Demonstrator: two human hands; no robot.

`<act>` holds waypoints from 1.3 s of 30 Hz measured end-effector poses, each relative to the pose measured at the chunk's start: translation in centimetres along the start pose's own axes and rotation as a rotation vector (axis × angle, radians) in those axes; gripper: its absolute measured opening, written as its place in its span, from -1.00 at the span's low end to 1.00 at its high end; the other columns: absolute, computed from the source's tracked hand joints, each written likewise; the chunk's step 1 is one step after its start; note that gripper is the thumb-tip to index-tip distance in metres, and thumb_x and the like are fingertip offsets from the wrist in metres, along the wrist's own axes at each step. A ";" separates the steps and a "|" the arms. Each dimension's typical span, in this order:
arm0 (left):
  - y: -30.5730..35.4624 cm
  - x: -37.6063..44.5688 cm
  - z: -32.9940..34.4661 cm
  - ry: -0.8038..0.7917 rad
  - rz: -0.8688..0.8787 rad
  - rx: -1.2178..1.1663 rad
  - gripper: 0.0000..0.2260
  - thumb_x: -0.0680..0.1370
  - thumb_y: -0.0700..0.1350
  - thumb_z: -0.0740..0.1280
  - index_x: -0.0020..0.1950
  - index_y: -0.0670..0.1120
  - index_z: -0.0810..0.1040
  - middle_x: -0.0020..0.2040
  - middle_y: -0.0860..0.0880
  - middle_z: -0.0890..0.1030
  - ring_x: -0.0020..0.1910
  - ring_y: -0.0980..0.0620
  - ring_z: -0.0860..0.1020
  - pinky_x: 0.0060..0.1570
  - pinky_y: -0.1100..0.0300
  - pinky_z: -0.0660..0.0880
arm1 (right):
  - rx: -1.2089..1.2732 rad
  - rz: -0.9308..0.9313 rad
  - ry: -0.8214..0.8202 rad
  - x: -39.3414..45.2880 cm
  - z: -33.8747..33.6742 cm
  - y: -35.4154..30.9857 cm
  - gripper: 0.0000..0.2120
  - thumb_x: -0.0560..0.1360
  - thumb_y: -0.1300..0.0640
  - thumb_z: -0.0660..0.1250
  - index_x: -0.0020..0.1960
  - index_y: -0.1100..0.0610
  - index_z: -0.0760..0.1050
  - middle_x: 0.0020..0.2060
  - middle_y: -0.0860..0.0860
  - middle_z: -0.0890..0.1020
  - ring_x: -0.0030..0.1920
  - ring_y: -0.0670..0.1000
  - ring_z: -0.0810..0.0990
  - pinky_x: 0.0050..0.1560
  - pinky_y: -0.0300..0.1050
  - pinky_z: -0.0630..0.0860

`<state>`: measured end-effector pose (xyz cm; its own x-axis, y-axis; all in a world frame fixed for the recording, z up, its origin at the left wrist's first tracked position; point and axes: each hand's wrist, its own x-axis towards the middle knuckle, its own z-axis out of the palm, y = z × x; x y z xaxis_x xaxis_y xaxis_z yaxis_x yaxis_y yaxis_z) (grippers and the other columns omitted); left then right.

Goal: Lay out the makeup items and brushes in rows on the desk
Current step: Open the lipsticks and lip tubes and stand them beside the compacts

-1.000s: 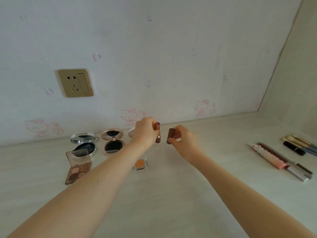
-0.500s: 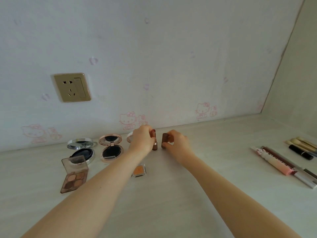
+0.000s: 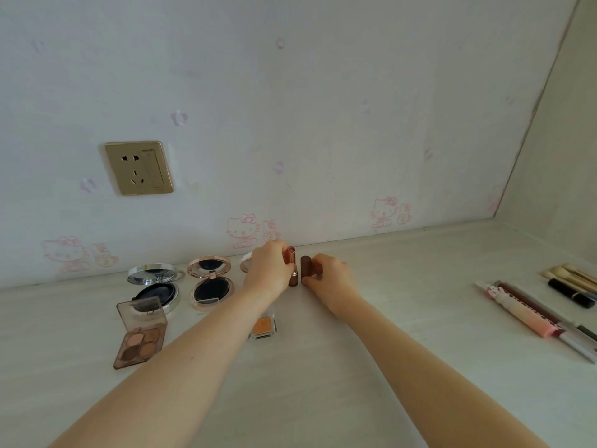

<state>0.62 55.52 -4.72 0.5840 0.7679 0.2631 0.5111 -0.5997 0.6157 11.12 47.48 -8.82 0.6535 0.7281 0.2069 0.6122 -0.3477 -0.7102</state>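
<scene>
Nearest to us, our two bare forearms run forward over the pale wood-grain bench (image 3: pixel 323 399) and meet at its far edge. Just short of our left grip, partly under the left forearm, lies a small clear square pot of orange powder (image 3: pixel 263 326). Further left of that grip lies an open brown four-pan eyeshadow palette with a clear lid (image 3: pixel 140 336). Beyond it, still left of the grip, sit two open round compacts: a silver mirrored one (image 3: pixel 156 286) and a rose-gold one (image 3: pixel 210 282).

Our left hand (image 3: pixel 269 270) curls its fingers round an uncapped rose-gold lipstick tube (image 3: pixel 291 268), which stands upright on the bench. Just right of it, not quite touching, our right hand (image 3: pixel 329 279) pinches a dark brown cylindrical lipstick cap (image 3: pixel 306 269), also upright on the bench. A pale round item peeks out behind the left hand; we cannot tell what it is.

Well to the right of the right grip lie a pink-and-cream tube (image 3: pixel 517 313), a dark red pencil (image 3: pixel 529 302) and a silver pen-like stick (image 3: pixel 578 345), side by side. Beyond them lie a black tube (image 3: pixel 570 292) and several cream-bristled brushes (image 3: pixel 568 274).

Behind the grips rises pale wallpaper with pink cartoon cats (image 3: pixel 323 124), bearing a gold wall socket (image 3: pixel 139 168) up to the left.
</scene>
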 end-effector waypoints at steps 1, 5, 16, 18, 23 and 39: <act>0.0 0.0 0.0 -0.001 -0.002 -0.003 -0.93 0.48 -0.22 0.38 -0.05 -0.14 0.58 -0.15 -0.07 0.65 -0.12 -0.01 0.58 -0.36 0.31 0.26 | 0.005 0.000 -0.001 0.0 0.0 0.0 -0.84 0.42 0.16 0.38 0.00 0.10 0.52 -0.17 -0.06 0.58 -0.20 -0.08 0.47 -0.18 -0.24 0.34; 0.0 0.2 -0.1 -0.018 -0.003 -0.009 -0.91 0.46 -0.22 0.39 -0.05 -0.14 0.58 -0.15 -0.07 0.65 -0.11 -0.03 0.59 -0.24 0.20 0.39 | -0.005 -0.004 -0.008 0.1 -0.2 -0.1 -0.83 0.41 0.18 0.36 0.00 0.11 0.52 -0.16 -0.05 0.60 -0.15 -0.04 0.52 -0.18 -0.23 0.34; 0.3 -1.5 -1.4 -0.048 0.105 0.101 -0.76 0.54 -0.19 0.32 0.21 -0.12 0.47 0.03 -0.09 0.60 0.01 -0.08 0.57 0.11 -0.06 0.49 | -0.122 -0.066 0.007 -3.0 -1.4 0.8 -0.57 0.55 0.13 0.28 0.38 0.20 0.34 0.26 0.11 0.52 0.30 0.09 0.42 0.25 -0.14 0.34; 0.3 -1.9 -2.0 -0.042 0.155 0.133 -0.69 0.55 -0.23 0.28 0.29 -0.14 0.41 0.06 -0.12 0.59 0.00 -0.09 0.58 0.11 -0.06 0.49 | -0.172 -0.091 -0.001 -4.0 -2.0 1.1 -0.59 0.57 0.12 0.23 0.39 0.19 0.32 0.29 0.12 0.49 0.34 0.09 0.38 0.27 -0.13 0.32; 1.0 -3.7 -3.7 0.073 0.287 0.270 -0.71 0.57 -0.30 0.18 0.29 -0.22 0.39 -0.05 -0.18 0.59 -0.10 -0.15 0.56 -0.12 -0.01 0.51 | -0.423 -0.250 -0.010 -7.3 -4.9 2.0 -0.59 0.61 0.13 0.14 0.44 0.15 0.27 0.38 0.09 0.40 0.50 0.02 0.12 0.38 -0.06 0.24; 7.9 -10.9 4.6 -0.012 0.519 0.285 -0.78 0.58 -0.12 0.20 0.22 -0.07 0.46 0.06 -0.09 0.59 0.08 -0.12 0.55 -0.14 0.02 0.51 | -0.689 -0.240 0.102 -17.1 -17.9 9.6 -0.62 0.61 0.07 0.15 0.41 0.13 0.34 0.36 0.03 0.44 0.50 0.01 0.15 0.43 -0.13 0.14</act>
<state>1.24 41.36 -6.14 0.8093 0.3562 0.4670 0.3045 -0.9344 0.1849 13.79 21.11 -7.19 0.4837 0.7839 0.3893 0.8626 -0.5022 -0.0606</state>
